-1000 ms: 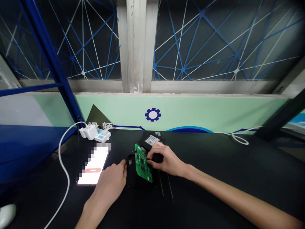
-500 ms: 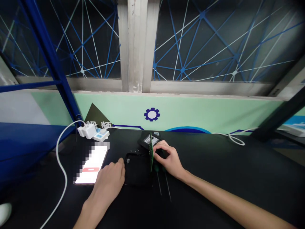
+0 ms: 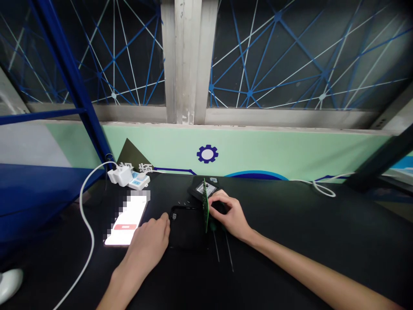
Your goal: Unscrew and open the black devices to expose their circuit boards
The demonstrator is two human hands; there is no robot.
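A green circuit board (image 3: 205, 209) stands on edge at the right side of a shallow black plastic case (image 3: 187, 234). My right hand (image 3: 230, 215) pinches the board between thumb and fingers. My left hand (image 3: 151, 237) lies at the left wall of the case, its fingers together and curled against the rim; the fingertips are partly hidden. Behind the board lies a dark part with a white label (image 3: 206, 188). Two screwdrivers lie under and beside my right hand, their thin shafts (image 3: 216, 247) pointing toward me. Several small screws (image 3: 184, 203) rest just behind the case.
A phone with a lit screen (image 3: 129, 221) lies left of my left hand. Behind it are a white charger (image 3: 120, 175) and a power strip (image 3: 138, 181). A white cable (image 3: 86, 224) curves down the left side. A white rounded object (image 3: 11, 284) sits at the far left.
The view has shifted slightly, so everything sits a little further right. Both hands keep their places at the case and the board.
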